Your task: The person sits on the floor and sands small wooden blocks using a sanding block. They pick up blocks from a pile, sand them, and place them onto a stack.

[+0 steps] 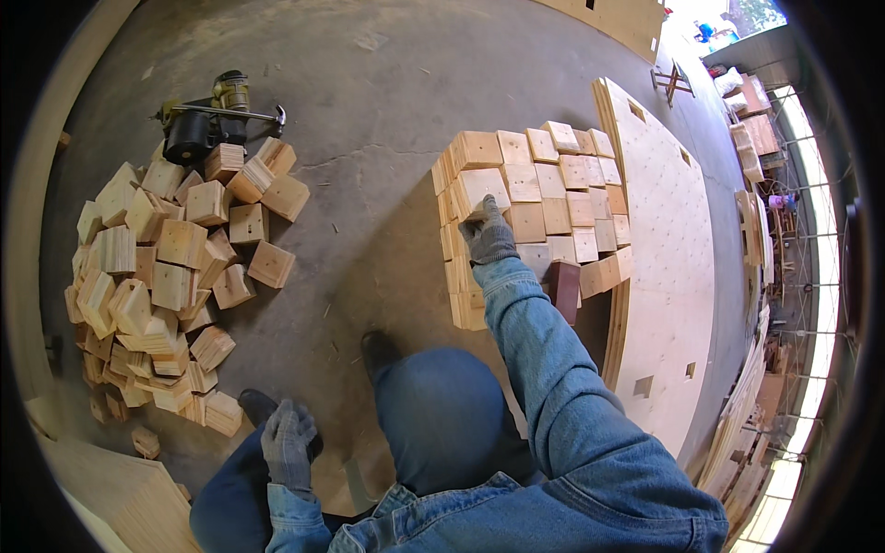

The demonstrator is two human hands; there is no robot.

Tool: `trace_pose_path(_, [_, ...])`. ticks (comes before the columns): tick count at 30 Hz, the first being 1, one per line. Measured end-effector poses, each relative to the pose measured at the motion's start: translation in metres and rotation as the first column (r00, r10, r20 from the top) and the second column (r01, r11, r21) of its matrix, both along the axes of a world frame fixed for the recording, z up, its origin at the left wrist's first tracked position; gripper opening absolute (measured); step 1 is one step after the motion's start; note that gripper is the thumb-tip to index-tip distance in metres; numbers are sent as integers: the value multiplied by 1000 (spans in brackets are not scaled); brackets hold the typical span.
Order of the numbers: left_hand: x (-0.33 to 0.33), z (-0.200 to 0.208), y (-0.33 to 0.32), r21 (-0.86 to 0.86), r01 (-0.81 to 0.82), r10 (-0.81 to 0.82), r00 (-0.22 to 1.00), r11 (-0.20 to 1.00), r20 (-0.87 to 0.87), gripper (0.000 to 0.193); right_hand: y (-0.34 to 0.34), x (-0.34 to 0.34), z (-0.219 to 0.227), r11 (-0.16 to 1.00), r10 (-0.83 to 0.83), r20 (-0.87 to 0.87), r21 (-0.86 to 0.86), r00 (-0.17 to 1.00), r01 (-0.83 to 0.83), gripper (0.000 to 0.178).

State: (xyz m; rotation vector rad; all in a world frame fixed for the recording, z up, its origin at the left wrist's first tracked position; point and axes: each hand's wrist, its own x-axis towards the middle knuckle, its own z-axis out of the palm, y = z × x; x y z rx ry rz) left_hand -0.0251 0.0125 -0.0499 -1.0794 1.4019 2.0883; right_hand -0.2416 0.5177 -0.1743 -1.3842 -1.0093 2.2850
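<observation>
Wooden blocks sit in a neat stack under the gloved right hand, whose fingers press on a top block. Left hand rests loosely curled on the knee, well apart from the loose pile.

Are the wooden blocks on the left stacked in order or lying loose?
Loose: the wooden blocks lie tilted at mixed angles in a heap on the floor.
</observation>
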Motion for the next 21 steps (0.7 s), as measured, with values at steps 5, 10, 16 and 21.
trace_pose_path(5, [-2,-4,6,-41,39,-38,998,998,42,39,6,-14,-13,994,-106,-79,-41,991,103,41])
trace_pose_path(10, [-2,0,12,-13,76,-77,997,997,-30,41,5,-24,-4,989,-143,56,55,988,140,37])
trace_pose_path(16, [-1,-4,11,3,84,-84,996,996,-24,40,2,-15,15,998,6,107,56,994,-12,39])
trace_pose_path(21, [-1,-9,11,-13,96,-95,995,995,17,39,-16,-10,19,997,4,43,-75,999,-1,38])
